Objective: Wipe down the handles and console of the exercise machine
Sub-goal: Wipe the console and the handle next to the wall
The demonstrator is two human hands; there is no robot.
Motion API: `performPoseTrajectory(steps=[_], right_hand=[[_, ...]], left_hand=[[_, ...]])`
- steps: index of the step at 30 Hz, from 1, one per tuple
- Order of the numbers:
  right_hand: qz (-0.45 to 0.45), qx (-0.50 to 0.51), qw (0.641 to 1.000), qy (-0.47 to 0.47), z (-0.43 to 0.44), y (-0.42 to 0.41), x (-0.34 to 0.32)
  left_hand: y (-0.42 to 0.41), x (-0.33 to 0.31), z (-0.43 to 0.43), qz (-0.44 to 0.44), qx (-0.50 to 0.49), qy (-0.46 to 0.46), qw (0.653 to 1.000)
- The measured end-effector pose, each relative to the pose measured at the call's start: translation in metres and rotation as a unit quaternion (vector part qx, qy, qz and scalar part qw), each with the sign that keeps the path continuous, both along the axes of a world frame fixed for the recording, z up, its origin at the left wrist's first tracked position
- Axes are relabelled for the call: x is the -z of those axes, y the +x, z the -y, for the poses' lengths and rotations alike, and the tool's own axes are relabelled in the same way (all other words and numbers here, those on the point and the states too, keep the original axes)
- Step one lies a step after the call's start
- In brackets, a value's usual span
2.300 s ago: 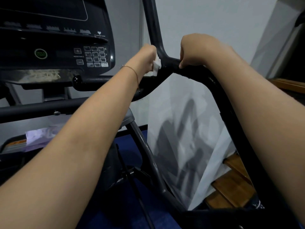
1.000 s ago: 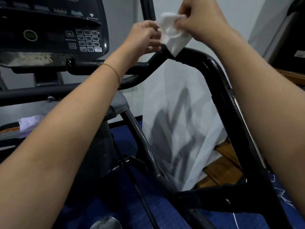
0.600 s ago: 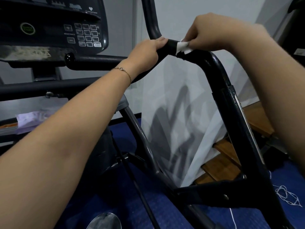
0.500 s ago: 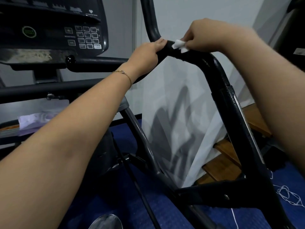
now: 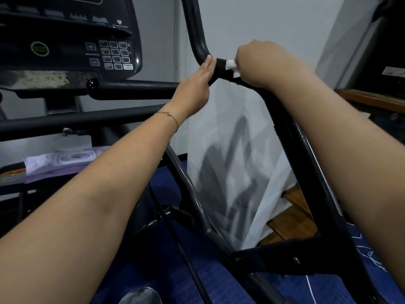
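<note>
Head view. Clamps white wipe (image 5: 231, 65) onto handle (image 5: 221, 69) bend with right grip (image 5: 260, 62), fingers curled round both. Rests left grip (image 5: 195, 86) just beside at 9 o'clock, fingers straight along bar. Handle's long run toward 5 o'clock, under right forearm; console (image 5: 65, 47) at 10 o'clock, nearer left grip. Cannot see left thumb or most of wipe.

The console (image 5: 65, 36) bears a plus key (image 5: 90, 46), a minus key (image 5: 94, 62) and a heart sign (image 5: 119, 22); remaining lettering unreadable.

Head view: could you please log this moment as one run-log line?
step: wiping | right hand: grips white wipe on black handle | left hand: rests on handle beside it | console: no hand on it
</note>
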State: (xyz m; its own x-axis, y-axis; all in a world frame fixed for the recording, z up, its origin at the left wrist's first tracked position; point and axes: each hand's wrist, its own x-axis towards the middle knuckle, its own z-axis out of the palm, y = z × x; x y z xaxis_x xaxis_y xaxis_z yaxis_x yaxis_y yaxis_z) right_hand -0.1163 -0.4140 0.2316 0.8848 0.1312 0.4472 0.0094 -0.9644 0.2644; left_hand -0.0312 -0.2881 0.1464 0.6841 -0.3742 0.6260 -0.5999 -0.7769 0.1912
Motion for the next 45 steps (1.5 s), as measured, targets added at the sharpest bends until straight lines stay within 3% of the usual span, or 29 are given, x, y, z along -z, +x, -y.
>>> performPoseTrajectory(steps=[4,17,24,28,36,38,40,41,43,44,45], right_hand=[[0.02,-0.01,0.999,-0.046,0.006,-0.016,0.008],[0.027,-0.036,0.996,0.077,0.032,-0.033,0.019],[0.073,-0.046,0.994,0.066,0.035,-0.05,0.036],[0.036,-0.027,0.995,0.088,0.023,-0.037,0.021],[0.052,-0.022,0.994,0.093,0.025,-0.061,0.03],[0.092,-0.027,0.99,0.105,0.02,-0.062,0.027],[0.201,-0.12,0.952,0.199,0.011,-0.067,0.04],[0.23,-0.194,0.906,0.298,0.003,-0.07,0.05],[0.172,-0.276,0.782,0.532,-0.015,-0.069,0.076],[0.115,-0.266,0.672,0.681,-0.022,-0.064,0.088],[0.041,-0.22,0.504,0.835,-0.028,-0.055,0.097]], left_hand=[[-0.007,-0.002,0.007,-0.027,0.002,-0.038,0.999],[-0.034,-0.021,0.009,-0.062,-0.053,0.039,0.996],[-0.036,-0.019,0.007,-0.079,-0.046,0.028,0.995],[-0.041,-0.023,0.008,-0.088,-0.044,0.028,0.995],[-0.042,-0.008,0.012,-0.105,-0.08,0.031,0.991],[-0.04,-0.01,0.013,-0.104,-0.085,0.046,0.99],[-0.037,-0.011,0.01,-0.103,-0.079,0.052,0.99],[-0.036,-0.012,0.009,-0.103,-0.073,0.05,0.991],[-0.035,-0.014,0.003,-0.1,-0.055,0.054,0.992],[-0.036,-0.016,0.0,-0.105,-0.046,0.06,0.992],[-0.037,-0.019,-0.004,-0.112,-0.039,0.061,0.991]])
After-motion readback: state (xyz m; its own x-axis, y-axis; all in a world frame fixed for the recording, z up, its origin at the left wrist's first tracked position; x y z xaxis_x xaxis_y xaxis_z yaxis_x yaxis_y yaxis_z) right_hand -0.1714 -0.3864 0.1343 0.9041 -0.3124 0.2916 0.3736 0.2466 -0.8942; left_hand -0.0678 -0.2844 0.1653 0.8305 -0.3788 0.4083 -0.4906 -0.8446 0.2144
